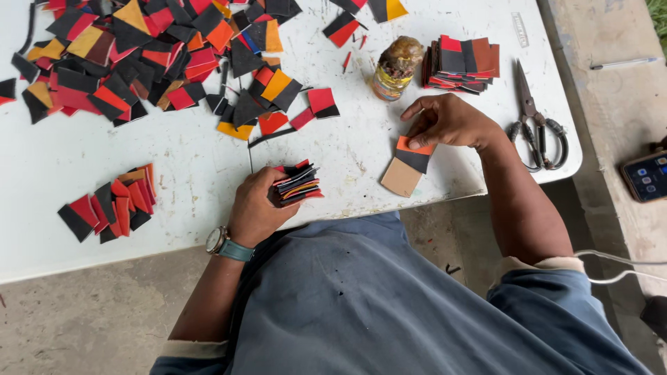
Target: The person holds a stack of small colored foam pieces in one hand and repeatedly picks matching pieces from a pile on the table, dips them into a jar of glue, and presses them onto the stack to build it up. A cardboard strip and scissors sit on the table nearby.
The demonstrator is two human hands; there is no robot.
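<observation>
My left hand [258, 207] grips a thick stack of small leather pieces [299, 184], black, red and orange, near the table's front edge. My right hand [448, 121] presses its fingers on an orange and black piece [415, 156] that lies over a tan piece [400, 178] on the white table [174, 167]. A neat pile of cut pieces [461, 64] stands just beyond my right hand, beside a small glass jar [394, 68].
A big heap of loose black, red, orange and yellow pieces [139, 55] covers the far left. A fanned row of pieces [111, 205] lies at the near left. Scissors [535, 121] rest at the right edge. A phone [646, 177] lies on the concrete ledge.
</observation>
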